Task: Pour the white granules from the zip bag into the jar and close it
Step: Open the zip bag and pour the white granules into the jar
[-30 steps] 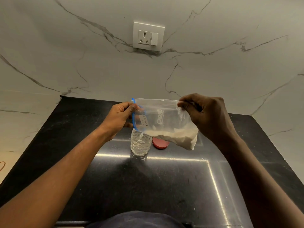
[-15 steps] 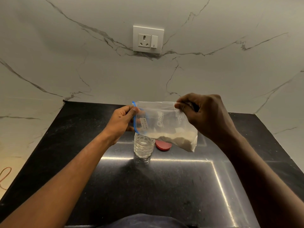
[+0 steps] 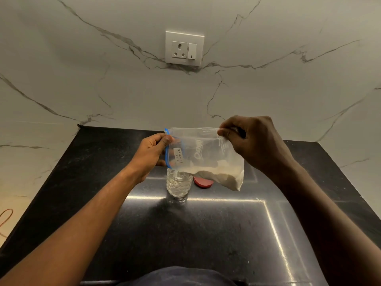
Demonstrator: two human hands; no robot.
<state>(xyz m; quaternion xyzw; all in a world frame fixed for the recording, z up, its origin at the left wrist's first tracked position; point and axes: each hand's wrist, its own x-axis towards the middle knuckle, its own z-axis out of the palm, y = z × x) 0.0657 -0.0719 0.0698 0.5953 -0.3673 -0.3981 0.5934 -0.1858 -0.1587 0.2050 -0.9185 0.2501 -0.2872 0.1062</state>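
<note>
A clear zip bag (image 3: 204,153) with a blue zip edge hangs sideways in the air, its zip end to the left. White granules (image 3: 218,176) lie along its lower side. My left hand (image 3: 151,154) pinches the zip end; my right hand (image 3: 253,141) pinches the upper right edge. The bag's lower left corner sits right over the mouth of a clear ribbed jar (image 3: 177,186), which stands open on the black counter (image 3: 185,234). A red lid (image 3: 203,182) lies flat just right of the jar, partly hidden behind the bag.
A marble wall with a white socket and switch (image 3: 184,48) rises behind the counter. A bright reflected line crosses the counter in front of the jar. An orange cord (image 3: 5,220) shows at the far left edge.
The bag's right end has lifted slightly, and granules have slid left toward the zip end over the jar. Both hands keep their grips.
</note>
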